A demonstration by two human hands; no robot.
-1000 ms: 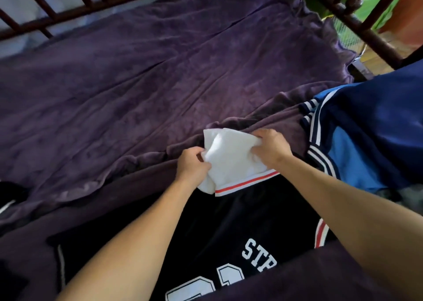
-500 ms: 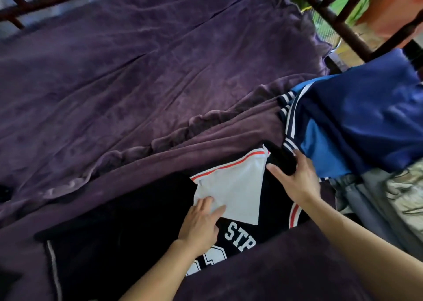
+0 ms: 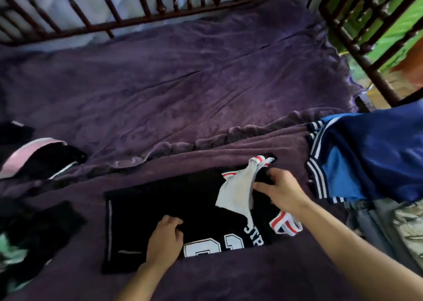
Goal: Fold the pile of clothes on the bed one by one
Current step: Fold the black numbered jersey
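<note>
Head view, task's thing: a black jersey [image 3: 187,209] with white numerals lies spread on the purple blanket [image 3: 183,90] at 6 o'clock, close to the person. Its lower hem is hidden under a fold of blanket.
Left hand [image 3: 166,239]: fingers curled, gripping a bunch of black cloth at the jersey's middle, just above the numerals.
Right hand [image 3: 281,190]: fingers curled around the jersey's shoulder at about 4 o'clock, where the white sleeve [image 3: 235,193] joins. The sleeve is lifted and crumpled across the chest.
Other sleeve [image 3: 286,225]: its red-striped cuff sticks out at the jersey's 4 o'clock corner, not tucked in.
Progress: judged early. This jersey is only at the sleeve-folding step and is not yet a neat packet.
Still waiting: a blue striped jersey [image 3: 366,154] heaped at 3 o'clock, with grey and patterned clothes [image 3: 389,227] below it at 4 o'clock.
Left side: black and pink garments [image 3: 41,158] at 9 o'clock and a dark garment [image 3: 43,227] at 8 o'clock. Whether these are folded I cannot tell.
Edges: the wooden bed rail [image 3: 137,21] runs along 12 o'clock, and a side rail [image 3: 366,55] closes off 2 o'clock.
Open room: the wide blanket from 10 to 1 o'clock is free, beyond a raised ridge of blanket [image 3: 206,145]. The heap at 3 o'clock lies near the right hand.
</note>
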